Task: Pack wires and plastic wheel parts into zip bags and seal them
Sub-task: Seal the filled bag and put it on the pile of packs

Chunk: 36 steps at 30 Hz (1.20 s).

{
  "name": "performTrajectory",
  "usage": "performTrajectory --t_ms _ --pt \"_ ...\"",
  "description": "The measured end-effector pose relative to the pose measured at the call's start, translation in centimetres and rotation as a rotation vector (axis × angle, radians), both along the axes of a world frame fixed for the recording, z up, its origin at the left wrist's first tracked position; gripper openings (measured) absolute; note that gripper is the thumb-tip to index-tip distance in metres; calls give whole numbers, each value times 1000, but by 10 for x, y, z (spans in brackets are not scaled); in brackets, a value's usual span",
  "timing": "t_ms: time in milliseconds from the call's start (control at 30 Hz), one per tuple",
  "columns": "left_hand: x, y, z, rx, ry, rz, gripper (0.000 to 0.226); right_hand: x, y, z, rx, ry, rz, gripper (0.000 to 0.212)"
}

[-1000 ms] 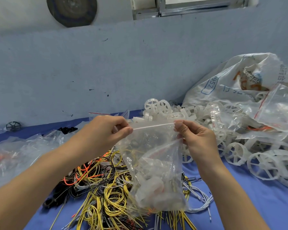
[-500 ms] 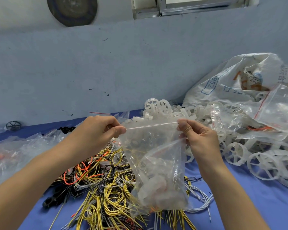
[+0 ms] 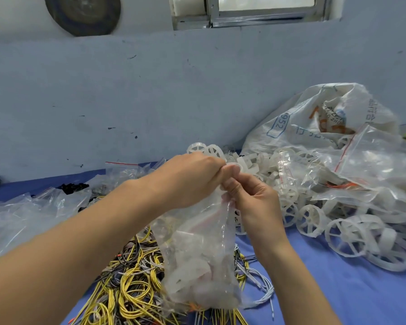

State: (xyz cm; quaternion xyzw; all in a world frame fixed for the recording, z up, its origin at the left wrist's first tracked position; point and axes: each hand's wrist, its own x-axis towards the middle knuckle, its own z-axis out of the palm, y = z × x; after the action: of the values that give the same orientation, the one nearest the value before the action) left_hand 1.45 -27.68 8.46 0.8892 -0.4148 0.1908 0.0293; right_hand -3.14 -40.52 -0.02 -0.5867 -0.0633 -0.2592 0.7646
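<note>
While both hands met at the mouth of a clear zip bag, the scene read as follows.

Left hand: the left hand [image 3: 188,181] was curled over the top of the zip bag [image 3: 202,261], fingers and thumb pinching its gathered upper edge.

Right hand: the right hand [image 3: 253,202] sat just beside and touching the left, its fingers [image 3: 230,186] nipping the same edge from below.

Zip bag: it hung from the two hands above the blue surface [image 3: 338,289], near the front edge at mid-width, with its red seal line slanting down the plastic. White plastic parts filled its lower half; whether the seal was fully pressed could not be told.

Wires: a tangle of yellow, black and grey wires [image 3: 131,277] lay on the surface directly beneath and left of the bag, running to the front edge.

Wheel parts: a heap of white plastic wheels [image 3: 347,233] covered the right side of the surface, reaching back to the wall.

Sack: a printed white sack [image 3: 314,113] slumped at the back right corner, with an empty zip bag [image 3: 373,160] draped over the wheels in front of it.

Left side: more clear bags [image 3: 33,214] lay crumpled along the left edge.
</note>
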Motion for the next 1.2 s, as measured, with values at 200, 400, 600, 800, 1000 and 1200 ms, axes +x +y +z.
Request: performTrajectory --t_ms 200,400,600,800,1000,1200 --pt "0 -3 -15 50 -138 37 48 2 -4 1 195 53 75 24" --pt "-3 -4 -19 74 -263 38 35 7 -5 -2 294 79 131 25" --pt "-1 1 -22 29 -172 7 31 8 -5 -3 293 99 184 23" --pt "-2 12 -23 -26 -47 -12 42 8 -5 0 265 100 37 20" --pt "-5 37 -26 -45 -1 -38 44 9 -8 -2 270 99 -16 28" --pt "-9 63 -30 -54 32 -47 37 10 -12 -4 253 86 -53 24"
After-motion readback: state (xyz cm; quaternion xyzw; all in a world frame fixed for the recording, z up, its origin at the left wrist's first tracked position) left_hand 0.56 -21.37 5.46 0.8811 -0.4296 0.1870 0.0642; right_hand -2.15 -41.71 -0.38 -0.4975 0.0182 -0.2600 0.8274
